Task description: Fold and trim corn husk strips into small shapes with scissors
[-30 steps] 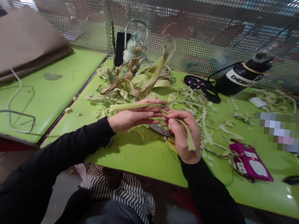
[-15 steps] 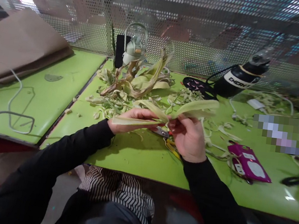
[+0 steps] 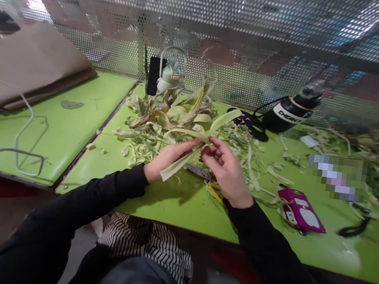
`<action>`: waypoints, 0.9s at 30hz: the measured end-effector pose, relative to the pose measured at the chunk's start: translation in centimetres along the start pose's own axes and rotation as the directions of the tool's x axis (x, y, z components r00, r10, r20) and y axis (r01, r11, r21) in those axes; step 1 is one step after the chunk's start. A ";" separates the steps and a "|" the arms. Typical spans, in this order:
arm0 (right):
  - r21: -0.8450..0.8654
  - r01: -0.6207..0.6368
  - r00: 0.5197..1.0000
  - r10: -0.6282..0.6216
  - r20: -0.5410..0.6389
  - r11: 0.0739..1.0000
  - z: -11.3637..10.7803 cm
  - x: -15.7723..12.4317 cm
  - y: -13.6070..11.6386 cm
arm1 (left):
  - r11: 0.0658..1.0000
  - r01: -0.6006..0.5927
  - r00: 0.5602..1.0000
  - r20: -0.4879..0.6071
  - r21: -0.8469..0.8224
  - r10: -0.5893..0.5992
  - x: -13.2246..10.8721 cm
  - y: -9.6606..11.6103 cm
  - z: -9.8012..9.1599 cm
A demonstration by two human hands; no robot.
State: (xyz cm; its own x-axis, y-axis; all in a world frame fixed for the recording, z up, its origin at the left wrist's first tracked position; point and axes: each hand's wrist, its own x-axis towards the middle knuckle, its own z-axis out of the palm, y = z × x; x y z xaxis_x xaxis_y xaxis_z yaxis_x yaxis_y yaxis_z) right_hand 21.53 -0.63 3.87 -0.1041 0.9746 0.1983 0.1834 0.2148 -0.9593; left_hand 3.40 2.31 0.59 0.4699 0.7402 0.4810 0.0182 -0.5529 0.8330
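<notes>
Between my hands, pale green corn husk strips (image 3: 177,167) meet at one point and fan out, one downward left and one up to the right. My left hand (image 3: 167,157) is closed around the husk near that joint. My right hand (image 3: 229,170) has its fingers bent, pinching at the joint from the other side. Below the hands lie pruning shears (image 3: 198,171) with yellow handles, partly hidden by my right hand. A heap of dried and fresh husks (image 3: 179,113) spreads behind the hands, among many small scraps.
A pale green bottle (image 3: 171,76) and a dark phone (image 3: 154,75) stand by the perforated metal screen (image 3: 201,42). To the right are a black bottle (image 3: 287,115), a purple device (image 3: 302,210) and a white plug. Brown cardboard (image 3: 29,62) and a bent wire lie left on the green table (image 3: 93,197).
The husk strips have turned, the left one now hanging lower and the right one pointing up more steeply. My right hand's fingers have shifted at the joint. The view has swung slightly.
</notes>
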 end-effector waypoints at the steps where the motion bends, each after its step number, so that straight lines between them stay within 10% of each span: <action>1: -0.021 0.006 1.000 -0.006 0.011 1.000 -0.1 0.1 -0.4 | 1.000 0.002 1.000 -0.006 -0.014 -0.002 0.1 0.0 -0.1; 11: -0.126 0.060 0.998 -0.058 0.021 0.990 0.1 1.4 -1.7 | 0.999 -0.025 1.000 -0.010 0.033 0.025 0.8 1.1 0.2; 16: -0.231 0.064 0.998 -0.066 0.000 0.971 -1.3 0.9 -3.4 | 0.983 0.139 0.973 -0.171 -0.118 -0.158 1.3 2.6 -4.4; 19: -0.313 0.070 0.996 -0.081 -0.025 0.947 -1.9 0.6 -4.3 | 0.837 0.502 0.864 -0.078 0.218 -0.498 0.9 3.9 -9.0; 23: -0.421 0.140 0.985 -0.167 -0.028 0.896 -2.3 0.7 -5.1 | 0.390 0.535 0.824 -0.360 0.749 -0.439 0.5 7.2 -13.0; 27: -0.515 0.215 0.962 -0.270 -0.034 0.830 -2.1 0.8 -5.8 | 0.485 0.404 0.882 -0.191 0.775 -0.430 -0.1 9.6 -10.5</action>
State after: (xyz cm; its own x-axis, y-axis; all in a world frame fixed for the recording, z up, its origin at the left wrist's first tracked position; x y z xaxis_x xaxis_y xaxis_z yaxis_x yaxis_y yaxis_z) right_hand 22.40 -0.93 9.97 -0.1166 0.8819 0.4569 0.6328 0.4205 -0.6501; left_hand -5.74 1.00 11.41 0.2382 0.9640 0.1186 0.8829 -0.2658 0.3871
